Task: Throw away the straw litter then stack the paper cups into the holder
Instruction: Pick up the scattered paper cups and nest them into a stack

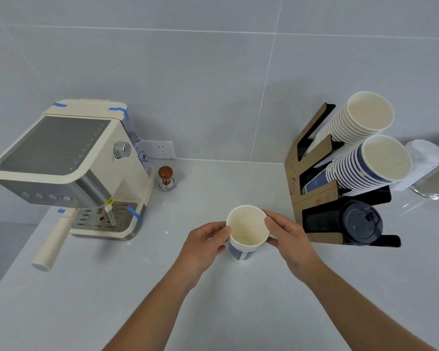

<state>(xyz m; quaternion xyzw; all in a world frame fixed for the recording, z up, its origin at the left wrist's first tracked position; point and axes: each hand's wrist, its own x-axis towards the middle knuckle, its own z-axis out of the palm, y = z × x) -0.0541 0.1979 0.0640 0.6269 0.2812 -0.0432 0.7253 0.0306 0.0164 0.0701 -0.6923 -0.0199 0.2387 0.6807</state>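
Both hands, left hand (208,239) and right hand (287,236), were clasped around the nested paper cups (246,231) on the counter (112,300); stacking underway, next lifting them right into the holder (312,196).

A cream espresso machine (69,168) with blue tape strips stands at the left of the pale tabletop (112,300), its portafilter handle (52,245) pointing forward. Just beside it, a wooden-knobbed tamper (165,178) sits below a wall socket (161,149). Grey tiles (188,72) back everything.
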